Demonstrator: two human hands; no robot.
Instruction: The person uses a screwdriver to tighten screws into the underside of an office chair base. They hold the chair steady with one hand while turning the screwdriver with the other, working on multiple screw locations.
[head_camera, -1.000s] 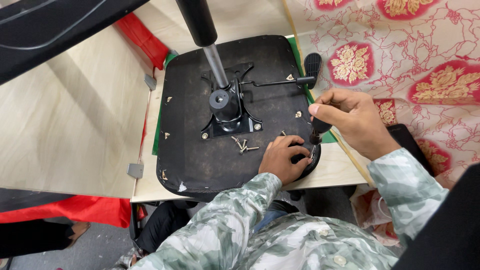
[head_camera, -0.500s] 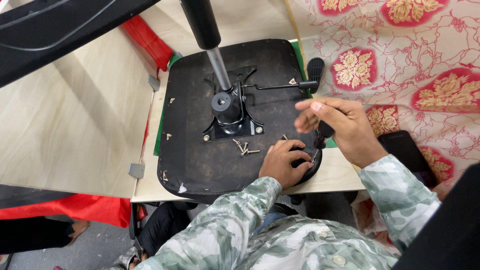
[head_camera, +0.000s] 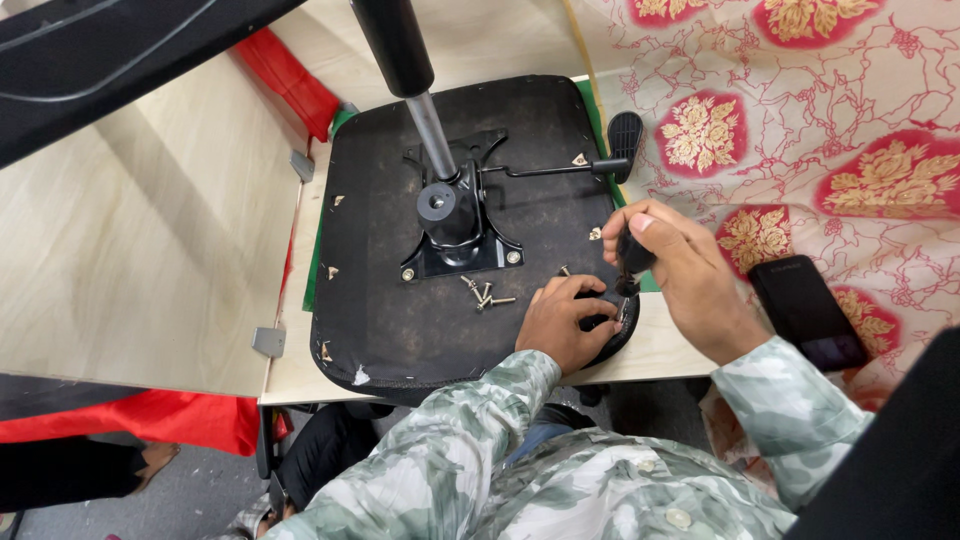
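Two hands are seen at the near right edge of the seat (head_camera: 400, 330), which lies upside down on the table (head_camera: 150, 260). A black screwdriver (head_camera: 632, 255) is gripped upright by the right hand (head_camera: 685, 275). The seat rim is pressed by the left hand (head_camera: 565, 325), fingers curled. Loose screws (head_camera: 482, 293) lie just beside the bracket (head_camera: 455, 225). A phone (head_camera: 808, 312) lies on the flowered cloth (head_camera: 800, 110).
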